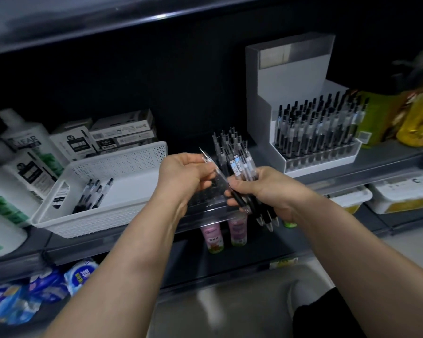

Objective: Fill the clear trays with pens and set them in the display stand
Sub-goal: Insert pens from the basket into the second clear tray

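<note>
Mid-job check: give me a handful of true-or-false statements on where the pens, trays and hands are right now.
1. The right hand grips a bundle of pens. True.
2. The left hand is empty. False: it pinches a single pen.
3. The display stand already holds a full tray of pens. True.
4. The white basket has no pens in it. False: a few loose pens lie inside.
5. The clear tray by the hands is full. False: pens stand only at its back.
</note>
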